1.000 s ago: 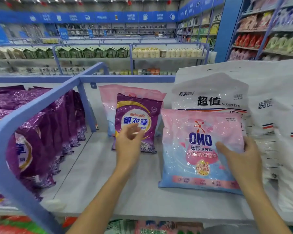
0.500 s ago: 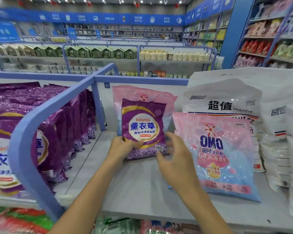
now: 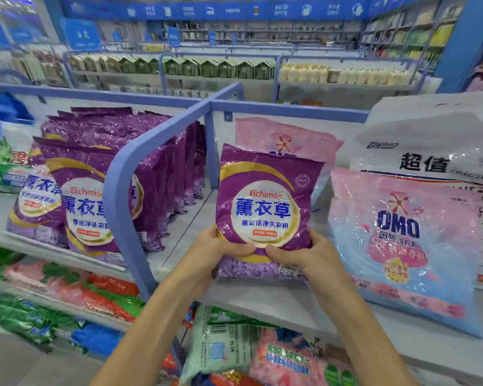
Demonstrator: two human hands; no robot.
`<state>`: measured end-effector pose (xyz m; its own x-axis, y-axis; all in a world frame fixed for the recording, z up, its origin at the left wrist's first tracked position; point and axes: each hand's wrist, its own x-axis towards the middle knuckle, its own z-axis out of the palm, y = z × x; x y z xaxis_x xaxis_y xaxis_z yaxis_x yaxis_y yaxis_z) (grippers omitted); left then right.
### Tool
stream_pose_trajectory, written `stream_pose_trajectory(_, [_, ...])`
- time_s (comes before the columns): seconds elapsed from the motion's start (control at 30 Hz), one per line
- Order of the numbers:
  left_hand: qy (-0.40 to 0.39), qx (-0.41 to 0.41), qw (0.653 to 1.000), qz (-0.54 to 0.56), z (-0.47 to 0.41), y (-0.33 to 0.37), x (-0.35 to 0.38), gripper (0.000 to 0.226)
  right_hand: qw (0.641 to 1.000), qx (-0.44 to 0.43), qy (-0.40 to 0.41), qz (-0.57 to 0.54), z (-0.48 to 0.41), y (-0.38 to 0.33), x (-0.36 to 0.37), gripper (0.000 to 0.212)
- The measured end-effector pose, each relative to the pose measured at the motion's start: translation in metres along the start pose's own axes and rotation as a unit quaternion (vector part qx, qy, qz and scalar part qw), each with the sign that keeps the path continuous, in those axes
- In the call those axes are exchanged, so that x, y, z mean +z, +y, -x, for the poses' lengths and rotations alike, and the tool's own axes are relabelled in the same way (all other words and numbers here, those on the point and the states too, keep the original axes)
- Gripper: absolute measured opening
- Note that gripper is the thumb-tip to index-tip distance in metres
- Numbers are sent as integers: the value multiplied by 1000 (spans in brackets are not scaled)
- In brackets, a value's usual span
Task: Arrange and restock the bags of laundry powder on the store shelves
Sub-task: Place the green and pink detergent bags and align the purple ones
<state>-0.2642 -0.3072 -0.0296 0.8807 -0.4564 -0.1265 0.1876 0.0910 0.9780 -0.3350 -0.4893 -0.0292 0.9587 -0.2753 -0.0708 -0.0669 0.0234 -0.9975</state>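
Left hand (image 3: 215, 249) and right hand (image 3: 313, 254) grasp purple bag (image 3: 265, 207) by lower edge; best lifted upright over blue divider (image 3: 120, 196) to matching purple row (image 3: 87, 201) at nine o'clock

The left hand (image 3: 215, 249) and right hand (image 3: 313, 257) now grip the purple bag (image 3: 265, 207), pulled forward off the pink bag (image 3: 285, 135) behind; the right hand has left the OMO bag (image 3: 402, 246).
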Motion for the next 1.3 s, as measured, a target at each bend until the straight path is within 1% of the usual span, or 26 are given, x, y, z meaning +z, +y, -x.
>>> stream_pose_trajectory(0.1, [-29,-4,998,-53,14,0,1,59,999,35,-25,-28,9,5,3,53])
stream_pose_trajectory(0.2, [-45,-17,995,-92,27,-1,-1,62,997,53,-27,-51,19,11,8,51])
stream_pose_trajectory(0.3, [-19,-25,995,-97,37,-1,-6,64,995,48,-32,-80,27,9,13,44])
stream_pose_trajectory(0.37, [-4,-23,995,-96,47,2,-12,65,992,47,-45,-111,31,7,18,46])
stream_pose_trajectory(0.47, [-6,-10,994,-105,71,11,-22,50,985,42,-66,-151,40,2,31,53])
stream_pose_trajectory(0.53, [-13,4,994,-110,89,18,-33,42,983,26,-74,-168,49,-1,44,52])
stream_pose_trajectory(0.6, [-15,18,994,-106,103,24,-51,40,981,2,-83,-176,59,-6,63,45])
stream_pose_trajectory(0.67, [-20,23,994,-104,114,30,-75,40,981,-20,-88,-173,67,-8,88,44])
stream_pose_trajectory(0.8, [-14,21,996,-80,132,33,-136,40,983,-28,-81,-162,79,-9,152,48])
stream_pose_trajectory(0.9, [-18,20,998,-63,145,33,-185,36,985,-36,-77,-148,86,-7,200,41])
stream_pose_trajectory(1.0, [-13,9,999,-40,154,32,-227,36,985,-35,-78,-150,90,-3,241,34])
stream_pose_trajectory(1.1, [6,-18,1000,-15,155,32,-265,40,986,-23,-66,-151,88,0,279,35])
stream_pose_trajectory(1.17, [12,-33,999,-3,154,37,-288,38,987,-12,-59,-147,82,1,302,39])
stream_pose_trajectory(1.3, [55,-29,997,-36,149,50,-323,43,992,-2,-57,-113,65,-1,341,37])
